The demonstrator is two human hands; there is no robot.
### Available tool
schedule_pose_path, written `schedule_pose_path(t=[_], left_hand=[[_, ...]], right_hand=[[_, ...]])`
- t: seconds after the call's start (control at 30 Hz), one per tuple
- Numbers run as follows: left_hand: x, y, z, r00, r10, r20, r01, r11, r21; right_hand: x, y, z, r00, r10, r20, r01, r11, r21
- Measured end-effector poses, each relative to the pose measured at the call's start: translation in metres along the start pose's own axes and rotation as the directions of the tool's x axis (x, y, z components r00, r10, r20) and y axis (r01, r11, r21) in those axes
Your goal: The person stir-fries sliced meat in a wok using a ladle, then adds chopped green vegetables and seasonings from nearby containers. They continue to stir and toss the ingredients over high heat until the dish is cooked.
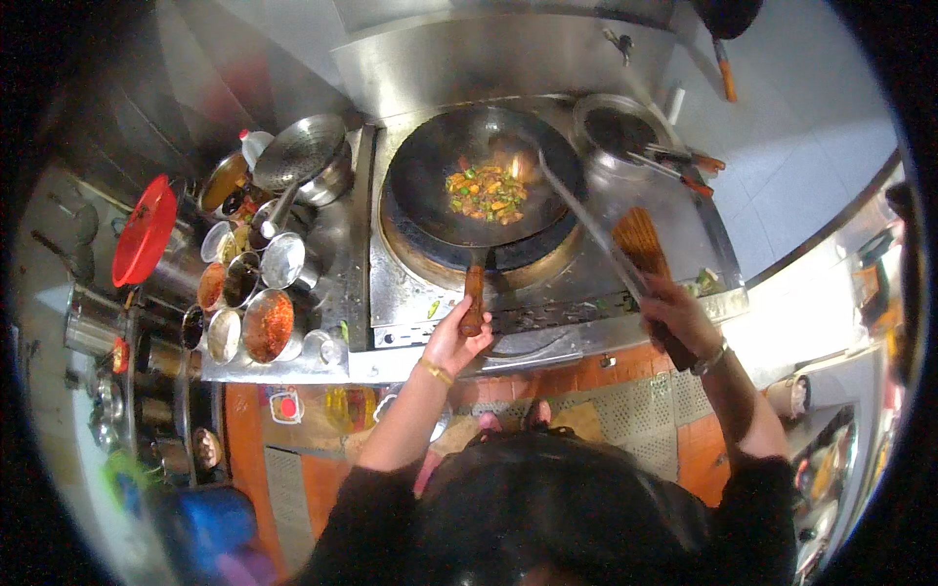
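Note:
My left hand (460, 335) grips the wooden handle (475, 297) of a dark wok (425, 201), which sits over the stove's burner ring (410, 264). Chopped food with green and yellow-orange pieces (485, 194) lies in the middle of the wok. In my right hand (680, 319) is the long handle of a metal cooking ladle (592, 225). Its bowl end rests inside the wok, just right of the food, and looks blurred. A bamboo wok brush (640, 238) lies on the stove top beside the ladle's handle, close to my right hand.
Left of the stove stand several seasoning containers, one with red chilli seasoning (270, 326). Behind them a perforated strainer (304, 150) rests on a metal pot (328, 179). A red plastic basin (146, 231) is farther left. At the back right sits a round pot (619, 128) with wooden-handled utensils (674, 168) near it.

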State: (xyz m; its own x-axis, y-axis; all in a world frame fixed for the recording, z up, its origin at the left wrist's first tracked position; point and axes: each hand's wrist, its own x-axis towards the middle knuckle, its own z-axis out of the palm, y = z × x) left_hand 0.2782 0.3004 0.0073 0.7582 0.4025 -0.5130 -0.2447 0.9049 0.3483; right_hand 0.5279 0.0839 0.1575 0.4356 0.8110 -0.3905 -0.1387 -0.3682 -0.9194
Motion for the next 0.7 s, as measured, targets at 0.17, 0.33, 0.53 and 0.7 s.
schedule_pose_path(t=[0.17,0.33,0.53,0.7], left_hand=[[-0.050,-0.004,-0.065,0.951,0.197,-0.236,-0.163,0.974,0.158],[-0.132,-0.005,-0.224,0.833,0.473,-0.287,-0.494,0.869,-0.001],[-0.206,-0.085,-0.366,0.756,0.542,-0.367,-0.587,0.809,-0.015],[-0.185,-0.110,-0.354,0.527,0.419,-0.740,0.048,0.854,0.518]], right_hand=[[0.048,-0.049,-0.032,0.980,-0.191,0.052,0.188,0.980,0.068],[0.110,-0.077,-0.088,0.985,-0.137,0.105,0.057,0.831,0.553],[0.122,-0.102,-0.144,0.984,-0.110,-0.137,0.161,0.875,0.457],[0.121,-0.070,-0.160,0.975,-0.044,-0.219,0.159,0.828,0.537]])
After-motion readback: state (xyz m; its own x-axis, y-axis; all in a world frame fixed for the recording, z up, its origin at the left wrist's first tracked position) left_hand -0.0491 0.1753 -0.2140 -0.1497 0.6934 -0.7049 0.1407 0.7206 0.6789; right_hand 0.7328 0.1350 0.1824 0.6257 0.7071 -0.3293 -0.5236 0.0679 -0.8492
